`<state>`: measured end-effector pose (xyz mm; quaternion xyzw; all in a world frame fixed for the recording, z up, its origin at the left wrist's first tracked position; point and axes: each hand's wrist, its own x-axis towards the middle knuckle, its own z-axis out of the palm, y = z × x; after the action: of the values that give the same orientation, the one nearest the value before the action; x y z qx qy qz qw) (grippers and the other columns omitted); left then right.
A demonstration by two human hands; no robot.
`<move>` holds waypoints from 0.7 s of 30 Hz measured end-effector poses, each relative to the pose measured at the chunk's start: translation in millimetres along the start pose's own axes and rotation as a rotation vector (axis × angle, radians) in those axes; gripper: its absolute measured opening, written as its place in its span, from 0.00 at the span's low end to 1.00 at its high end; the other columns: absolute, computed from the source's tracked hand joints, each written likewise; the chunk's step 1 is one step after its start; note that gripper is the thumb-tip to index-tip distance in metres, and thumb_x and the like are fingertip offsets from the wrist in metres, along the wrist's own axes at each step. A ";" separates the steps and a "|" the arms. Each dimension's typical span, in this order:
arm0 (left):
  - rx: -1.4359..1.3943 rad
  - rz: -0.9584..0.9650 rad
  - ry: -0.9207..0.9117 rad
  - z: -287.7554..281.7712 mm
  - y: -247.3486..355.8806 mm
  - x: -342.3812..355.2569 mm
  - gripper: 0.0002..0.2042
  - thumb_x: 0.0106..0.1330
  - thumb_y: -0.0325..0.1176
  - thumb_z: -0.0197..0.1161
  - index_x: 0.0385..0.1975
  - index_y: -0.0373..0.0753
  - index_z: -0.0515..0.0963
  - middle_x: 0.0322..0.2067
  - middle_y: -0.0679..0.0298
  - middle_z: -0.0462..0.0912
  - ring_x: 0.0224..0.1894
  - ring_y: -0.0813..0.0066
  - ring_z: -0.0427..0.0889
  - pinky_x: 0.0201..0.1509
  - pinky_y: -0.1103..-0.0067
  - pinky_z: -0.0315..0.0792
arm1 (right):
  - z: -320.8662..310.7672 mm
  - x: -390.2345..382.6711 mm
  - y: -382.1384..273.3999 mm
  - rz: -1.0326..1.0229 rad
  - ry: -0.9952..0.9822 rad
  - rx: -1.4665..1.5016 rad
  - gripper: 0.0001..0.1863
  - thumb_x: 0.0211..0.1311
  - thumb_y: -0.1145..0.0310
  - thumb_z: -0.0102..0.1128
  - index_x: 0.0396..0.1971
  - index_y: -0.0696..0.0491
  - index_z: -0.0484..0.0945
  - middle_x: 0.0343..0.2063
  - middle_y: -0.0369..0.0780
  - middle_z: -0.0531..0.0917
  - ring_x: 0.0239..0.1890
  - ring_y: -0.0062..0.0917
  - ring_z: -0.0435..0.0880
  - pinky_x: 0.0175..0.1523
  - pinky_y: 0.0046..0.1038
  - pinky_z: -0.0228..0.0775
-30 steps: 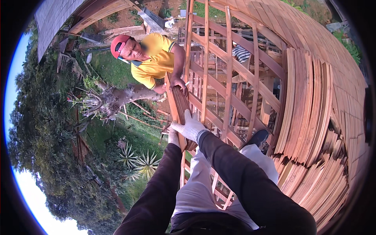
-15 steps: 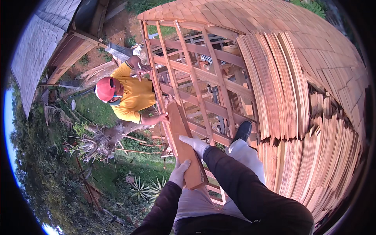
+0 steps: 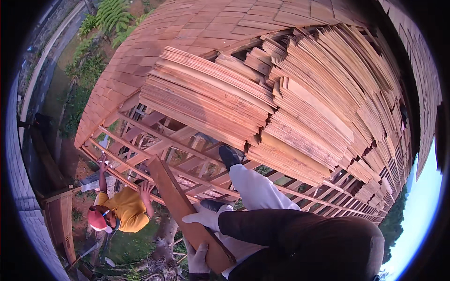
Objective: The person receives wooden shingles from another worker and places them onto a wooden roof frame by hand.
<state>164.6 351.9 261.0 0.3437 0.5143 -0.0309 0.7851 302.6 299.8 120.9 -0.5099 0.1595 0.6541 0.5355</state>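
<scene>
Both my hands hold a long, thick reddish-brown wooden board (image 3: 180,203), tilted across the roof frame from upper left to lower right. My right hand (image 3: 205,218) lies closed over its right-hand edge near the middle. Close to the lower end, my left hand (image 3: 198,257) grips the opposite edge, fingers partly hidden by the board. I cannot tell if it is one piece or several shingles pressed together. Beyond its upper end run the open wooden battens (image 3: 133,164) of the roof. My shoe (image 3: 229,157) rests on the frame beside the stacked shingles (image 3: 206,93).
A co-worker in a yellow shirt (image 3: 127,208) and red cap stands below the roof edge at left, one hand raised by the battens. Gaps between battens drop to the ground. Laid shingles (image 3: 187,28) cover the far slope; rows of loose shingles (image 3: 323,89) fill the right.
My view has swung right, bringing more shingle stacks into sight. The co-worker's hand, at the board's far end before, is now apart from it. I still grip the board with both hands.
</scene>
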 end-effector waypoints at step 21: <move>0.638 0.602 -0.345 220.5 164.4 135.6 0.33 0.70 0.25 0.60 0.75 0.29 0.59 0.67 0.51 0.71 0.64 0.65 0.76 0.67 0.72 0.70 | -248.3 -204.0 -220.9 -1.236 0.285 1.122 0.24 0.68 0.69 0.68 0.60 0.58 0.73 0.53 0.43 0.82 0.54 0.36 0.84 0.62 0.43 0.78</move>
<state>467.7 392.5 283.9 0.6914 0.2186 -0.0149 0.6884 597.4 85.6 259.8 -0.2418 0.2191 -0.0029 0.9453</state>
